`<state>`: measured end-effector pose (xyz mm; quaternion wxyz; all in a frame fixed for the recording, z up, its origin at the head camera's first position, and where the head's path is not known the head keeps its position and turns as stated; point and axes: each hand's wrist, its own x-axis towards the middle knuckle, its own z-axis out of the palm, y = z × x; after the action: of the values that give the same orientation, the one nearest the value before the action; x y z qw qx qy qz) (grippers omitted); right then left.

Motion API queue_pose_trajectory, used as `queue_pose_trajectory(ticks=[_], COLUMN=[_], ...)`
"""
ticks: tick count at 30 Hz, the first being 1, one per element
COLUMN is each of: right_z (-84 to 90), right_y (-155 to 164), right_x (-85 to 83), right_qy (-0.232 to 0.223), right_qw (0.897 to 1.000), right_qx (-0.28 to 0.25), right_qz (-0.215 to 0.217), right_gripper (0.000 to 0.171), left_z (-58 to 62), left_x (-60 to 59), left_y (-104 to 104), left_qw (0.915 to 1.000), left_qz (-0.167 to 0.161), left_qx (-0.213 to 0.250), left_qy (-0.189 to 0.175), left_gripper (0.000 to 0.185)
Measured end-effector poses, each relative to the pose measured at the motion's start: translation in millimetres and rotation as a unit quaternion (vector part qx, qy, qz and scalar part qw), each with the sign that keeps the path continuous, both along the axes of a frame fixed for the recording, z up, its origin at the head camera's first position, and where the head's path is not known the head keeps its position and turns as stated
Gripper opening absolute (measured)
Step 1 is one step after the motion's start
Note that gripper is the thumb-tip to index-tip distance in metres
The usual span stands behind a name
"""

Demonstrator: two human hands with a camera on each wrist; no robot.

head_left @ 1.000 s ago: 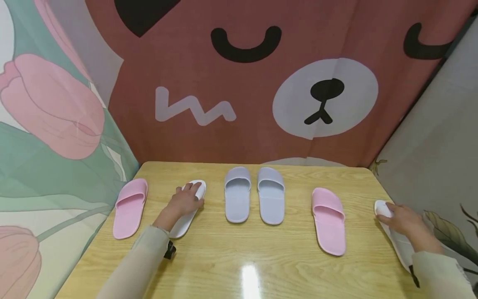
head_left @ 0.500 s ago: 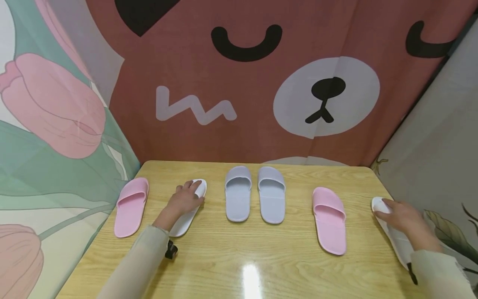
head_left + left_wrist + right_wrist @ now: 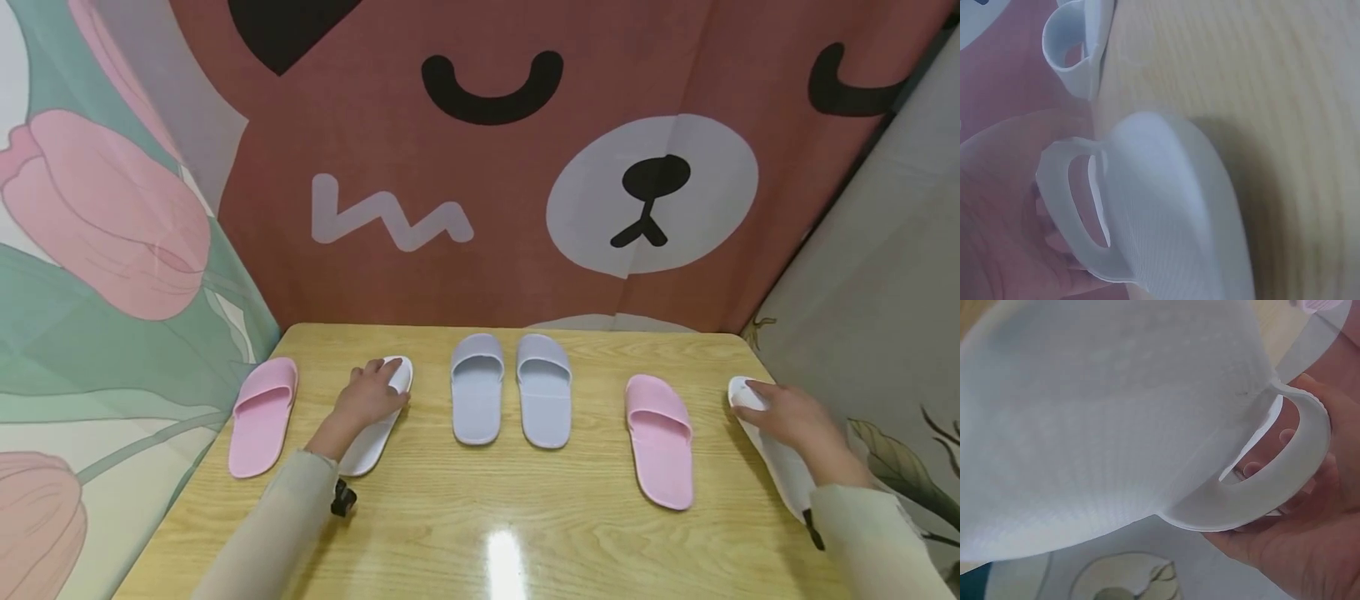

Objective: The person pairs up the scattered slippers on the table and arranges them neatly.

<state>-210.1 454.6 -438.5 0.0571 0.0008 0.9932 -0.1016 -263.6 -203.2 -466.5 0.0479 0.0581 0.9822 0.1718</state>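
The white foam slide slipper (image 3: pixel 375 425) left of the table's middle sits under your left hand (image 3: pixel 366 400), whose fingers curl over its strap. Its white twin (image 3: pixel 776 454) lies at the right edge of the pale wooden table (image 3: pixel 480 533), your right hand (image 3: pixel 783 417) gripping its strap with fingertips tucked beneath. Between them rest two grey-lilac slippers (image 3: pixel 510 387) side by side and a pink slipper (image 3: pixel 660 437); another pink slipper (image 3: pixel 262 417) lies far left.

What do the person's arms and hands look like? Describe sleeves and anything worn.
Both arms wear loose, pale beige-grey long sleeves down to the wrists. The left hand and right hand are bare, without gloves. A small black strap-like piece hangs at the left wrist, another at the right.
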Motion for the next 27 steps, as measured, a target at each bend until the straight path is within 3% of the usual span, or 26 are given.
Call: queue_pose_trajectory(ticks=[14,20,27], right_z=[19.6,29.4,38.4], right_y=[-35,-54,-81], right_x=[-24.2,-32.8,-45.7], right_qy=[-0.004,-0.005,0.034], right_qw=[1.0,1.0,0.999], right_qx=[-0.014,-0.017,-0.007], right_qz=[0.009,0.014,0.033], right_gripper=[0.08,0.081,0.073], left_z=[17.7,19.3,27.4], left_x=[-3.8,-7.6,-8.7], left_y=[6,8,14], left_qw=[0.9998,0.9999,0.9995], left_qz=[0.012,0.01,0.013], left_qx=[0.013,0.009,0.012], left_qy=[-0.001,0.01,0.025], left_gripper=[0.078,0.079,0.079])
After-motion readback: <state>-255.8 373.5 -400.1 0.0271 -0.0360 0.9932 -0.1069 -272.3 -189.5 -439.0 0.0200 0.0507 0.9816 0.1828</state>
